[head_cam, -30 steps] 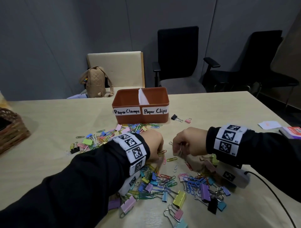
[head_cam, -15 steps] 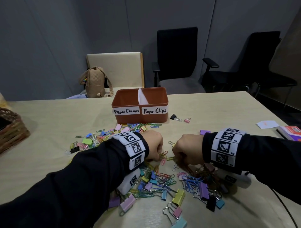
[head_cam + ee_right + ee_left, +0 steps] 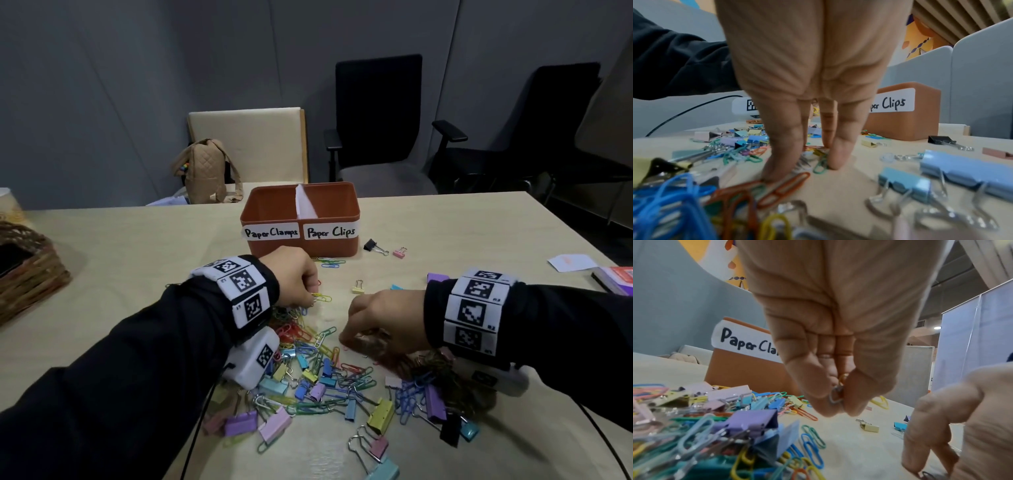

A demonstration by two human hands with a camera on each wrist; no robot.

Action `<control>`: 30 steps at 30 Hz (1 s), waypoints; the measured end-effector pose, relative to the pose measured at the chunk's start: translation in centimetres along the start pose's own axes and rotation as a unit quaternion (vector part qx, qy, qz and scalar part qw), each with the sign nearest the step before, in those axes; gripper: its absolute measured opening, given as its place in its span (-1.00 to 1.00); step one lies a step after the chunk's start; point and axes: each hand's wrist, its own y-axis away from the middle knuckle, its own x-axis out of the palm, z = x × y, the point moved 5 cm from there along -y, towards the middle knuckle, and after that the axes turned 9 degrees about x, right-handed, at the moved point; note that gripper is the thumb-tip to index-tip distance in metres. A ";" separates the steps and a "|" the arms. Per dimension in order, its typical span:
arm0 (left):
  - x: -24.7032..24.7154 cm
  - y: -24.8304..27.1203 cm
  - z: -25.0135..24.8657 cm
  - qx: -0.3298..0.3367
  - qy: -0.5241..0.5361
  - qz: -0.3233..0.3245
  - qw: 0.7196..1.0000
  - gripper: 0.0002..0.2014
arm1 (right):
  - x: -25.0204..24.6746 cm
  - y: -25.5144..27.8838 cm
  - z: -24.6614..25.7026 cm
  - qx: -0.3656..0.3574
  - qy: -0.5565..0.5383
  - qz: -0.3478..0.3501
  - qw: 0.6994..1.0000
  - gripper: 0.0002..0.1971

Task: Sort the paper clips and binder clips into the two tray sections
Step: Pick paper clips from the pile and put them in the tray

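Mid-gather step, I judge. Orange tray (image 3: 260,214), labelled Paper Clamps and Paper Clips, sits at frame centre, contents hidden by its front wall. Mixed pile of paper clips and binder clips (image 3: 329,383) fills lower centre. My left hand (image 3: 294,281) pinches a few paper clips (image 3: 837,392) between thumb and fingers; count unclear. My right hand (image 3: 380,322) presses fingertips down on clips, pinch not closed. Next: carry to the right section.

Colourful paper clips (image 3: 308,339) and binder clips (image 3: 380,416) lie heaped before the orange tray (image 3: 356,214).
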 end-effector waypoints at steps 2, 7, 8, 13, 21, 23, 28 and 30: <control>0.2 0.1 0.1 -0.002 0.002 -0.003 1.000 -0.91 | -0.3 -0.2 0.2 -0.002 -0.017 -0.004 1.000 -0.50; -0.1 0.3 0.5 -0.002 0.011 -0.012 1.000 -0.92 | -0.6 -2.1 1.2 0.006 0.040 -0.042 0.998 -0.82; -0.2 0.5 0.6 -0.002 0.007 -0.014 1.000 -0.92 | -0.7 -2.4 1.4 0.008 0.037 -0.054 0.998 -0.82; -0.6 1.1 2.1 -0.022 -0.001 -0.020 1.000 -0.84 | -0.8 -2.7 1.8 0.002 0.010 -0.004 1.000 -0.35; -1.3 0.9 2.7 -0.018 0.030 -0.039 0.999 -0.90 | -0.3 -2.1 2.4 -0.043 0.039 -0.004 0.998 -0.50; -1.4 0.4 2.4 -0.014 0.047 -0.045 0.998 -0.86 | -0.4 -2.0 2.5 -0.053 0.023 -0.024 0.998 -0.64; -3.3 -0.9 1.9 -0.022 0.120 -0.090 0.988 -0.88 | 0.0 -1.9 2.3 -0.050 -0.002 -0.033 0.998 -0.83; -5.0 -1.6 1.7 -0.027 0.144 -0.135 0.980 -0.90 | 0.1 -1.9 2.2 -0.038 -0.024 -0.030 0.999 -0.85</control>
